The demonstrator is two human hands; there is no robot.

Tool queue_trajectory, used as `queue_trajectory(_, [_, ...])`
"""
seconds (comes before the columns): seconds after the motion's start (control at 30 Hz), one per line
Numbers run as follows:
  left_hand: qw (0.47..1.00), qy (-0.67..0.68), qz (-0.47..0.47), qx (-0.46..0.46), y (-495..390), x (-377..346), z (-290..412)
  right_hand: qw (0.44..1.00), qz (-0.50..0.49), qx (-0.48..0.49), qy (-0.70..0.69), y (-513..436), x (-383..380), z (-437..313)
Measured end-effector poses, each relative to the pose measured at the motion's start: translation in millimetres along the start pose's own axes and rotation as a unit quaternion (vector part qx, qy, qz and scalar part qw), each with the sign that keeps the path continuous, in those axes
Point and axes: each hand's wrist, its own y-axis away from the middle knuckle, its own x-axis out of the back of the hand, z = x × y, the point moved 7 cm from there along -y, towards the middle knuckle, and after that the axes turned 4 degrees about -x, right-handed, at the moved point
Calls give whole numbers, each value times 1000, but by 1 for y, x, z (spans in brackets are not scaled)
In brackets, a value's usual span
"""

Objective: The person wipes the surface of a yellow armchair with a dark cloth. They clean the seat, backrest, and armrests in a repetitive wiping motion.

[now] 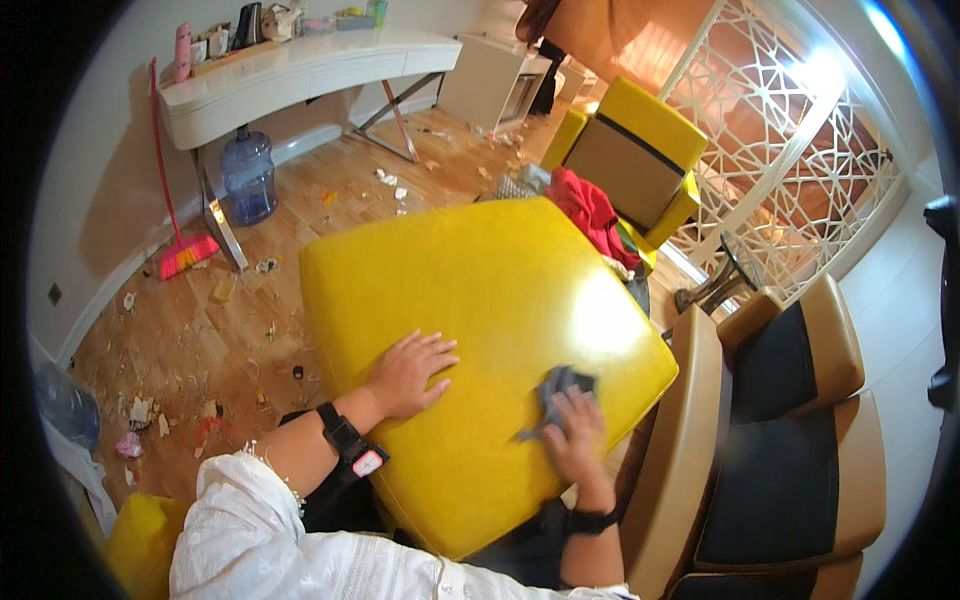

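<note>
A large yellow upholstered ottoman (465, 292) lies before me, its smooth top shining under the lamp. My left hand (409, 373) rests palm down on it near the left side, fingers spread, holding nothing. Towards the right, my right hand (576, 431) presses a crumpled dark grey cloth (556, 386) against the yellow surface. The cloth sticks out beyond the fingertips and to their left. Both wrists wear black straps.
Litter covers the wood floor (300, 202). A red broom (187, 253) and blue water jug (249, 178) are by the white desk (315, 71). Red clothing (581, 202) lies by a yellow armchair (637, 142); a tan-and-black sofa (780, 480) stands right.
</note>
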Motion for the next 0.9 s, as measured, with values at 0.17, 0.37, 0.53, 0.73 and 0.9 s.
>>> queue_trajectory(0.17, [1000, 2, 0, 9, -1, 2, 0, 990, -17, -134, 45, -2, -3, 44])
queue_trajectory(0.37, [1000, -4, 4, 8, -1, 2, 0, 993, -92, 71, -28, 42, -9, -80])
queue_trajectory(0.53, [1000, -5, 9, 4, -1, 2, 0, 980, -141, 126, -62, 51, -14, -80])
queue_trajectory(0.73, [1000, 1, 8, 8, -1, 2, -1, 990, 16, -136, 19, -14, 4, 74])
queue_trajectory(0.9, [1000, 0, 10, 9, -1, 2, -1, 987, -40, -128, 86, -29, -6, 57])
